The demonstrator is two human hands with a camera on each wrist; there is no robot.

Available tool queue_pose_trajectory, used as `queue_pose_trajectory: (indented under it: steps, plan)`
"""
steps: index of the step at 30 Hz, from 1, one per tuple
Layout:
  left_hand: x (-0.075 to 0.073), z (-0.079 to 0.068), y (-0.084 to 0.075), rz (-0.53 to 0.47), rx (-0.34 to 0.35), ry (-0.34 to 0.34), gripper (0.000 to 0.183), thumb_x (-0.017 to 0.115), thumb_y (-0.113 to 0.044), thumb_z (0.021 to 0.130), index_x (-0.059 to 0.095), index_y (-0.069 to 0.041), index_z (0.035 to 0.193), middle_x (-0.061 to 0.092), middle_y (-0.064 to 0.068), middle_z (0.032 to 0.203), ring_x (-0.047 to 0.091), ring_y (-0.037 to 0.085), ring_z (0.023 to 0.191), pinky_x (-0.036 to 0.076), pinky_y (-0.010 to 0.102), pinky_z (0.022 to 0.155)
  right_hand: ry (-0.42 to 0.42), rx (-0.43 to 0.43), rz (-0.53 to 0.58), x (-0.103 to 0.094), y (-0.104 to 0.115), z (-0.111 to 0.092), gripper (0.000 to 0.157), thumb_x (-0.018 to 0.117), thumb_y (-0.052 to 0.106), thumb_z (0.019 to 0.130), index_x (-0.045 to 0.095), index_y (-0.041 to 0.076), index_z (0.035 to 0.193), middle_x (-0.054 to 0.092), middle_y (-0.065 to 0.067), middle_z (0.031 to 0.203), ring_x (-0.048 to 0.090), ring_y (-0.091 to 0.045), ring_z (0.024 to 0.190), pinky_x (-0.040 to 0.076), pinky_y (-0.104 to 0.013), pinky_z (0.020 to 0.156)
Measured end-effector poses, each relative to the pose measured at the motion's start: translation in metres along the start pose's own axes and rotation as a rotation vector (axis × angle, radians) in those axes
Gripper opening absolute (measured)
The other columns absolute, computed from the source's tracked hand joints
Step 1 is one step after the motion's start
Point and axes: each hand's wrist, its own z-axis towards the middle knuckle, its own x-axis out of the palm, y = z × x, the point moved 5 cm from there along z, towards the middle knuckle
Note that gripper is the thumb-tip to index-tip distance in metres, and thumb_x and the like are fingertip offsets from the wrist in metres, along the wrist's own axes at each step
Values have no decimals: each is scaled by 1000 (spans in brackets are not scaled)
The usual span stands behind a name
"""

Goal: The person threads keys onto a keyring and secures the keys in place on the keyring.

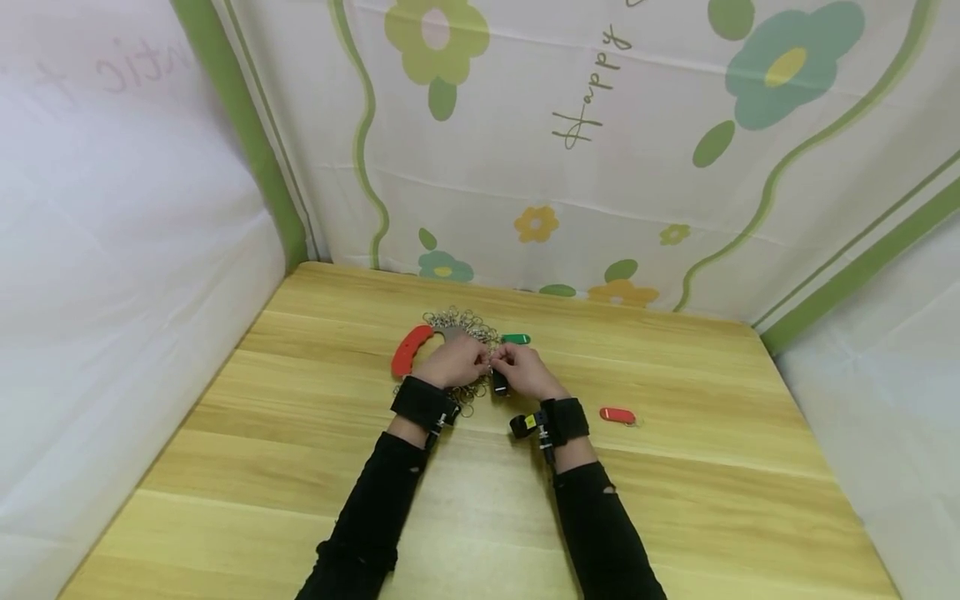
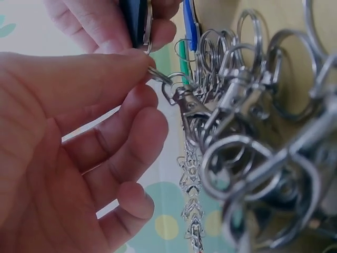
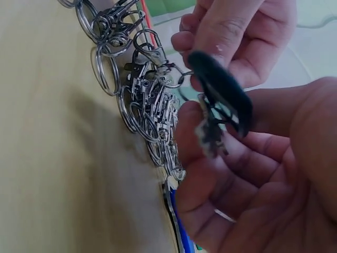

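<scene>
My left hand [image 1: 453, 362] pinches a metal split ring [image 2: 158, 75] between thumb and index finger; its other fingers are loosely bent. That ring hangs on a swivel clasp [image 2: 187, 100], one of a dense cluster of metal clasps and rings [image 1: 459, 318] on the table. Just to the right, my right hand [image 1: 527, 373] holds a black key tag [image 3: 224, 89] with its thumb and fingers. A small metal fitting [image 3: 211, 138] shows blurred beside the tag. The fingertips of both hands nearly meet; whether the tag is joined to the ring I cannot tell.
A red curved piece [image 1: 411, 351] lies left of the clasps. A green tag [image 1: 516, 339] lies behind the hands, and a blue tag [image 2: 190, 23] is close by. Farther right lies a red tag [image 1: 618, 415] with a ring. White cloth walls [image 1: 480, 167] surround the wooden table [image 1: 712, 483].
</scene>
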Motion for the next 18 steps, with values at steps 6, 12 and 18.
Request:
queue_pose_trajectory:
  steps: [6,12,18]
  plan:
    - [3,-1,-4,15,33,27,31,57,-9,93,50,-15,63,37,-3,58,34,11,53,30,24,57,56,5,-21,1,-2,-2,12,56,19,97,62,9,93,57,-3,77,49,-14,62,40,-28,59]
    - [2,-1,-6,13,50,31,31,59,-9,93,47,-14,64,33,-3,60,31,12,56,29,25,60,105,-25,-42,-3,-1,0,6,61,13,93,64,8,91,63,-4,85,56,-17,71,46,-30,64]
    - [-7,-6,-2,-49,61,2,14,57,-3,91,61,-8,78,44,-1,68,37,13,60,30,26,62,180,-106,-197,-5,6,5,4,60,9,93,64,7,93,64,-2,83,58,-13,70,47,-28,63]
